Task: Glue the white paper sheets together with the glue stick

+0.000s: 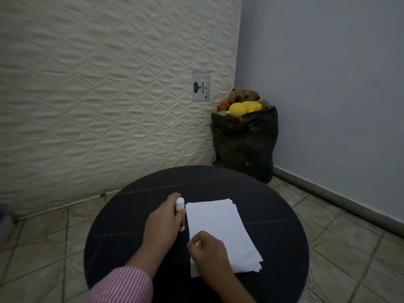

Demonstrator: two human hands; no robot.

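the step in hand looks like the very start: picking up the tool and separating the first sheet, with no glue laid down yet as far as the view shows.

the left hand (162, 221) is curled around a small white glue stick with a red label band (180, 212), which lies on the round dark table top (122, 237) just beside the left edge of the paper. the white cap points away from the person and appears to be in place, so the stick is probably not ready to spread.

a stack of white rectangular paper sheets (220, 224) lies near the middle of the table, its long side running away from the person and slightly fanned at the far and near corners. the right hand (207, 252) rests on the near left corner of the stack, thumb and fingers pinching at the edge of a sheet; whether one sheet or several are caught cannot be told.

the next move likely calls for lifting the stick clear, getting the cap off, which needs a second hand or a thumb push, and peeling a single sheet free so a bare face is open for gluing. thin sheets may cling together, so the pinch should be light and at the corner.

behind the table stand an upright cream quilted mattress (109, 95) and a black plastic bag of soft toys (244, 141) on the tiled floor.
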